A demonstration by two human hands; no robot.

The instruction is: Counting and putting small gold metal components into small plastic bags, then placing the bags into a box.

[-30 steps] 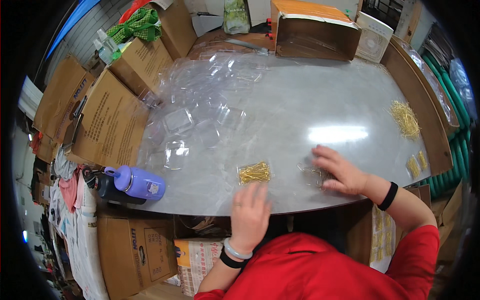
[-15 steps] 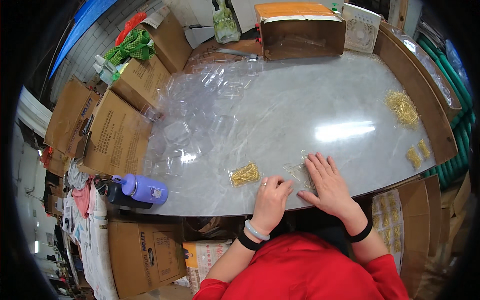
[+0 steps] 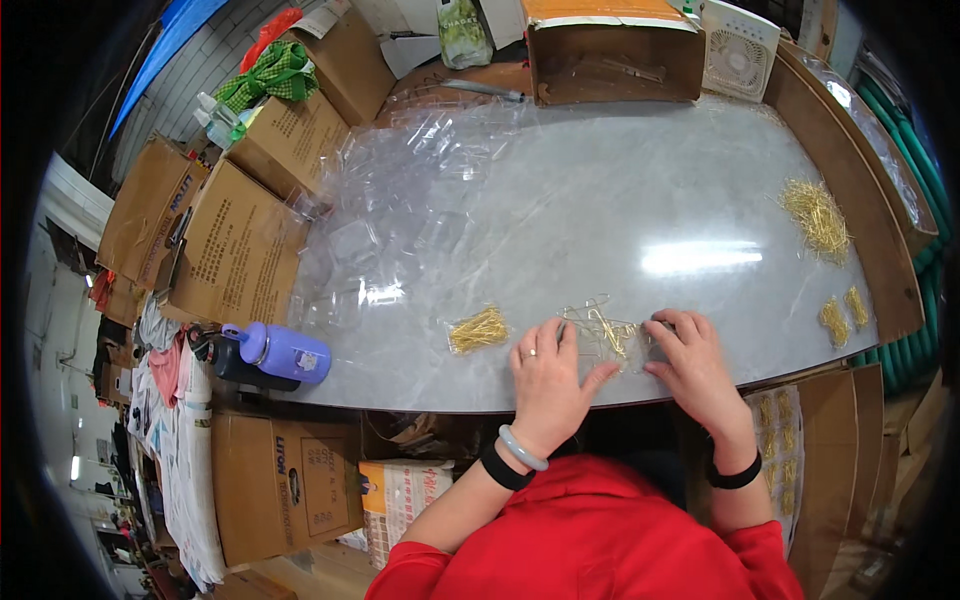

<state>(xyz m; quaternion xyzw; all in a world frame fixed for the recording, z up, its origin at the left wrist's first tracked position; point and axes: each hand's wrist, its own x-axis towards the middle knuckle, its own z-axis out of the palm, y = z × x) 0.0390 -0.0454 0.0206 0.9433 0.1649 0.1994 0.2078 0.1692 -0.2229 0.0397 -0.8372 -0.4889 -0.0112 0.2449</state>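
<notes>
A loose heap of gold-coloured wire pieces (image 3: 608, 330), thin and bent, lies near the table's front edge between my two hands. On its left side is my left hand (image 3: 552, 385), fingers forward, thumb spread toward the wires. My right hand (image 3: 690, 370) rests on the other side, fingers bent, thumb apart from them. Both sets of fingertips are at the heap's edges; whether they touch wires is too small to tell. Left of my left hand sits a clear plastic box (image 3: 452, 346) filled with gold wire pieces (image 3: 480, 328).
Many clear plastic boxes (image 3: 390, 200) cover the table's left part. More gold wire lies at the right in a pile (image 3: 815, 218) and two small bundles (image 3: 833, 322). A purple bottle (image 3: 290, 352), cartons (image 3: 240, 245), an open box (image 3: 615, 65) and a white fan (image 3: 740, 52) stand around the edge.
My right hand has lifted off the wires, curled its fingers and moved right, uncovering the heap. My left hand has come right and forward, its fingers opening from a pinch.
</notes>
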